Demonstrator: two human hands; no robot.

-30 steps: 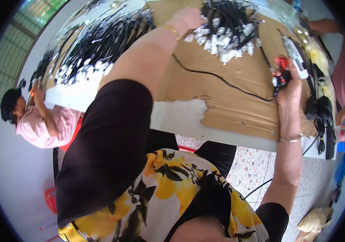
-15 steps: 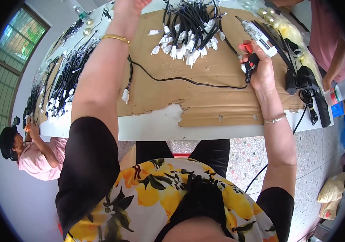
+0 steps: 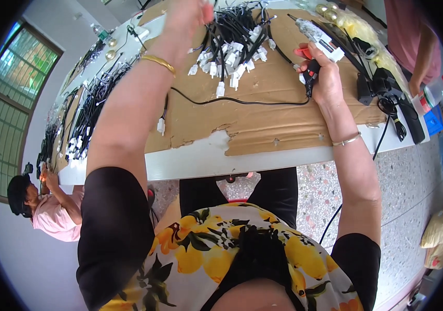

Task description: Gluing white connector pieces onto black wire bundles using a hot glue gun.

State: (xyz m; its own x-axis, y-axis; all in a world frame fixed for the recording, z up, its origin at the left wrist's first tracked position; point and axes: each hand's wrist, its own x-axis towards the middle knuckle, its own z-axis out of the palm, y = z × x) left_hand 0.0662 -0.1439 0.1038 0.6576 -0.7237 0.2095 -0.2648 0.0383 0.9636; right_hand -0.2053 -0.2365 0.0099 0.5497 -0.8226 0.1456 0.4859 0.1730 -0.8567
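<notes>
My right hand (image 3: pixel 326 82) is wrapped around a glue gun (image 3: pixel 319 40) with a pale body, a red trigger and a black lower part. Its nozzle points up and to the left, over the cardboard (image 3: pixel 278 124). From the handle a thin black cord (image 3: pixel 242 102) runs left across the cardboard and under my left forearm. My left hand (image 3: pixel 193 13) reaches to the far edge of the picture, beside a heap of black cables with white connectors (image 3: pixel 231 52). Motion blurs its fingers, so whatever they hold cannot be made out. Below that forearm a single white connector (image 3: pixel 161 126) shows.
More bundled black cables (image 3: pixel 94 103) cover the table's left side. Black adapters (image 3: pixel 374 88), a coiled cord and a plastic bottle (image 3: pixel 434 96) stand at the right. A person in pink (image 3: pixel 58 212) works at the left; another pink-clothed person (image 3: pixel 413 41) is at the far right.
My left hand has moved right, toward the cable heap. One cable's white connector now sticks out nearer to me from the heap. The glue gun stays in my right hand.
</notes>
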